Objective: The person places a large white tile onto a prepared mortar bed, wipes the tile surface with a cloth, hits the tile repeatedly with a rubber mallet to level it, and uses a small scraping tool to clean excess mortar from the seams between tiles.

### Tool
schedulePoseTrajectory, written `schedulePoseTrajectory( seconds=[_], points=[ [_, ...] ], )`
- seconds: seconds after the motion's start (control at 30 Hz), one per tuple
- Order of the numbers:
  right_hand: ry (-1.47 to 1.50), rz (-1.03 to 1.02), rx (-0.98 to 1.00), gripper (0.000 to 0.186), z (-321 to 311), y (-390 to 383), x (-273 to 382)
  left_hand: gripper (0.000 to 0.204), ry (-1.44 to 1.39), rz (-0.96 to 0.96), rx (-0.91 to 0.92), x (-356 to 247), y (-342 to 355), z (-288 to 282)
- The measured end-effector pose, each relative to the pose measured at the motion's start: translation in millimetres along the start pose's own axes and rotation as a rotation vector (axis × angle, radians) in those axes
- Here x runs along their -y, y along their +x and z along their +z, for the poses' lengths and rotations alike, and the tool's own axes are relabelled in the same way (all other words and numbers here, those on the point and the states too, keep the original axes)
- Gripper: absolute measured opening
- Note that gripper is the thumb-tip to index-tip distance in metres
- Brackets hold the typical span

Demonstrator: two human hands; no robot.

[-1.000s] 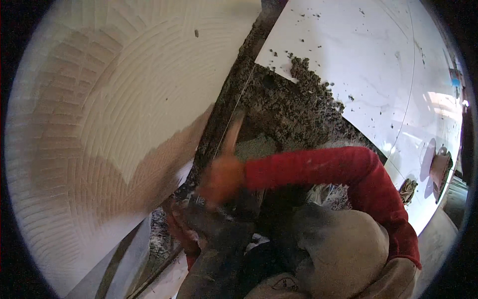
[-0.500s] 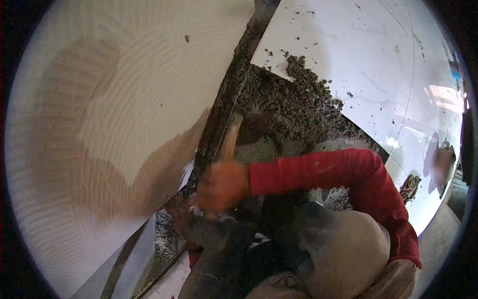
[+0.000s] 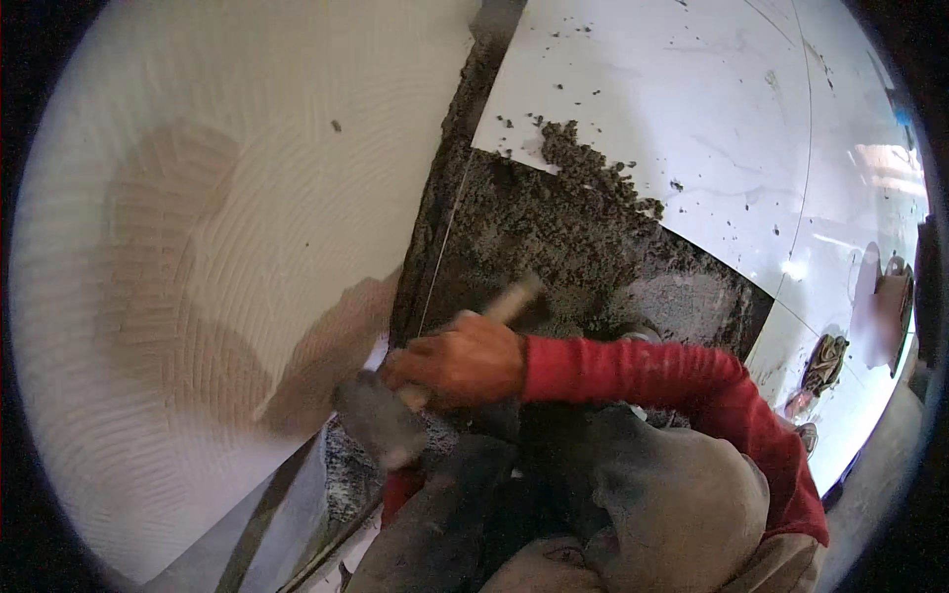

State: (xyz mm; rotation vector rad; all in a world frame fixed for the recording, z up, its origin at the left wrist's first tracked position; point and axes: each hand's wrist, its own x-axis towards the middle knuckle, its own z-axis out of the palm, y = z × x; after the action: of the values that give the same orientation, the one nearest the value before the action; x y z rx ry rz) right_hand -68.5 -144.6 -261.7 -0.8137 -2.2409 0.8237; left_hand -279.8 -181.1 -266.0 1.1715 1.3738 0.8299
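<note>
My right hand (image 3: 453, 361), in a red sleeve, grips the wooden handle (image 3: 512, 297) of a mallet, whose dark, blurred head (image 3: 381, 423) lies at the lower left of my hand, near the edge of a large cream panel (image 3: 267, 198) combed with ridged adhesive. My left hand is hidden; only its red sleeve (image 3: 400, 499) shows below the mallet head. A thin line (image 3: 445, 237) runs along the dark mortar strip beside the panel. Right of it is a bed of crumbly mortar (image 3: 534, 212).
White marbled tiles (image 3: 633, 89) border the mortar at upper right, with spilled crumbs on them. At the right stand a dark bundled object (image 3: 822, 366) and a round-based item (image 3: 890, 316), both indistinct. My bent knee (image 3: 682, 494) fills the lower right.
The mallet has swung from near upright to a diagonal, its handle's end moving rightward and down, and its head now shows clearly. My right hand has shifted slightly right. The view moved slightly.
</note>
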Motion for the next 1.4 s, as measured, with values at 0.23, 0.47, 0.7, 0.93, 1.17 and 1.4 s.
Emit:
schedulePoseTrajectory(
  seconds=[0.23,0.47,0.7,0.93,1.17,1.4],
  points=[
    [0.353,0.805,-0.631,0.041,-8.3,-94.5,5.4,0.061,-0.244,0.0,0.412,-58.3,40.5,98.3],
    [-0.275,0.789,-0.524,0.049,-91.8,-164.2,-80.9,0.016,0.063,-0.294,0.281,-46.0,36.7,100.7],
    [-0.601,0.823,-0.59,0.065,-76.8,-94.8,-164.0,0.028,-0.026,-0.159,0.116,-54.7,20.6,65.6],
    [-0.514,0.553,-0.36,0.072,-23.7,-31.0,-135.2,0.022,-0.046,-0.252,0.006,-53.3,18.6,65.3],
    [-0.447,0.618,-0.347,0.085,-20.7,-50.7,-128.5,0.013,-0.084,-0.203,0.053,-55.9,31.2,84.4],
    [-0.495,0.929,-0.525,0.092,24.3,-91.6,-55.3,0.009,-0.096,-0.117,0.055,-51.2,31.0,72.1]
  ],
)
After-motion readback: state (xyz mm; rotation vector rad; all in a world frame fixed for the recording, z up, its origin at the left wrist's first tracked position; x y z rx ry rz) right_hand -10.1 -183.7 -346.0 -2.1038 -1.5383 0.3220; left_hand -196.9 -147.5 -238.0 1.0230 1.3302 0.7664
